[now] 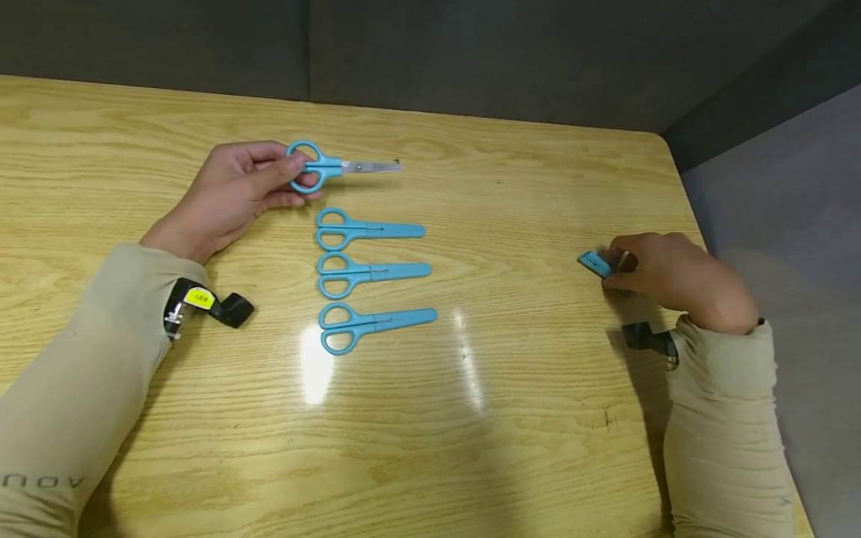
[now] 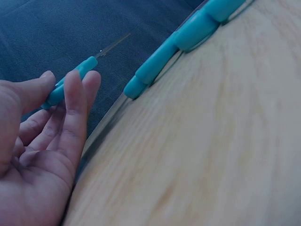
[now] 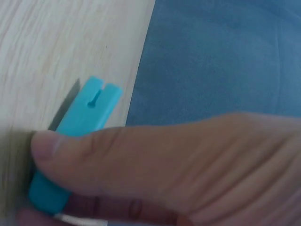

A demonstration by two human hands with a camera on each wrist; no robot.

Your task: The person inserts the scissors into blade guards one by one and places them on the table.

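Four pairs of blue scissors are in view: one bare-bladed pair (image 1: 336, 166) and three capped pairs (image 1: 368, 230) (image 1: 372, 273) (image 1: 375, 324). One loose blue blade cap (image 1: 595, 263) is there, along with two hands and one desk (image 1: 538, 388).

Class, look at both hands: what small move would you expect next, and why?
Probably the right hand carries the blue blade cover toward the bare-bladed scissors that the left hand holds. The three scissors below already wear covers; this pair's blades are exposed.
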